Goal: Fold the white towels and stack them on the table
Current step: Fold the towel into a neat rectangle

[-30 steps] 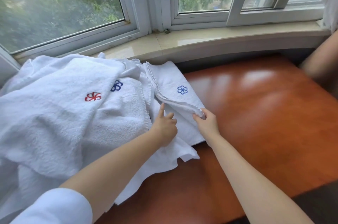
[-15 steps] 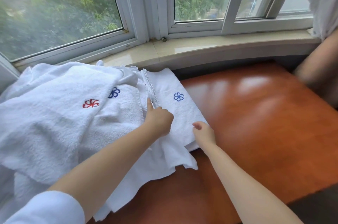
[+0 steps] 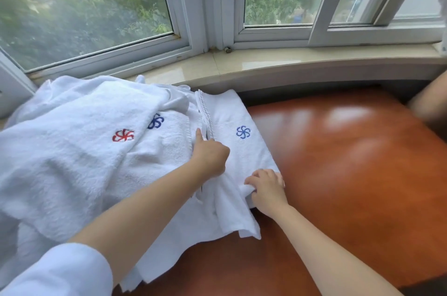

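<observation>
White folded towel (image 3: 244, 150) under both hands: right grip (image 3: 267, 190) pinching edge, left grip (image 3: 210, 158) curled, pressing.

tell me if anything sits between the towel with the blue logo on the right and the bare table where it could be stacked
Nothing visible does. The folded towel lies at the edge of the towel pile, with bare wooden table directly right of it. The right hand grips its near corner; the left hand rests on its left edge.
</observation>
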`<act>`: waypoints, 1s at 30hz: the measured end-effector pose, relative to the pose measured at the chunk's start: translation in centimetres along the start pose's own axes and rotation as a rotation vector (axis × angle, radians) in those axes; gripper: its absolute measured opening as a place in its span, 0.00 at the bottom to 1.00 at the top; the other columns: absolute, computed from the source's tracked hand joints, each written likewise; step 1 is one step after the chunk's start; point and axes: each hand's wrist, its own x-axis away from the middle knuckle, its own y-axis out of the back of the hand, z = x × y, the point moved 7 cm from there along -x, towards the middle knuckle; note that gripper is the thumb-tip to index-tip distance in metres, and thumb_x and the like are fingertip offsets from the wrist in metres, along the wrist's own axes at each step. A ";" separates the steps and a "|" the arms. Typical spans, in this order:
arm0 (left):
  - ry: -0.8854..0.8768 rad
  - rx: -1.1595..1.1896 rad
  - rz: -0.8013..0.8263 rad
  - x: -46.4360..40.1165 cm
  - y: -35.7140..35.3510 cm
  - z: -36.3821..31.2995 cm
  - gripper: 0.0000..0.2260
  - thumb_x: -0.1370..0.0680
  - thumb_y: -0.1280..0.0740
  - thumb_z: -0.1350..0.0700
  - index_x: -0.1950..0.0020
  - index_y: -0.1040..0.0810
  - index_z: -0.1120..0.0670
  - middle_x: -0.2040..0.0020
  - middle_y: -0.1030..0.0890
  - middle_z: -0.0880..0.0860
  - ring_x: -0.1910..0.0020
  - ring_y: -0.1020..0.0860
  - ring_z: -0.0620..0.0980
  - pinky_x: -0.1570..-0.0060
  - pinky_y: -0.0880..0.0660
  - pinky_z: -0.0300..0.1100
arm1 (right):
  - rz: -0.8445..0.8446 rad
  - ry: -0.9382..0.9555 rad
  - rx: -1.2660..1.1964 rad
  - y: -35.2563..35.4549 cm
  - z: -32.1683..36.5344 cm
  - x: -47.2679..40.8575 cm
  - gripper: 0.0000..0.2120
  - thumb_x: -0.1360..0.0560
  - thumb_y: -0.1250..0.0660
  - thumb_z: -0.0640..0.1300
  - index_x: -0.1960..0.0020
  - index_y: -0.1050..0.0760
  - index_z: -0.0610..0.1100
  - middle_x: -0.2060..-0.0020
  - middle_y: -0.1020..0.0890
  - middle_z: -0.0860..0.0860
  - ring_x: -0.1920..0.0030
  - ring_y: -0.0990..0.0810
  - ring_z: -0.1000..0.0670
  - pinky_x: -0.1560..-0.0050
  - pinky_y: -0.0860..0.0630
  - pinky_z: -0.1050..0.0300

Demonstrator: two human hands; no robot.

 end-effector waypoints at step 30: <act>0.402 0.527 -0.196 25.5 -4.6 32.4 0.28 0.24 0.35 0.43 0.27 0.39 0.51 0.32 0.32 0.55 0.34 0.30 0.56 0.40 0.28 0.51 | -0.217 -0.422 -0.849 8.3 33.7 2.2 0.09 0.25 0.34 0.43 0.46 0.25 0.43 0.52 0.20 0.46 0.51 0.21 0.44 0.54 0.26 0.58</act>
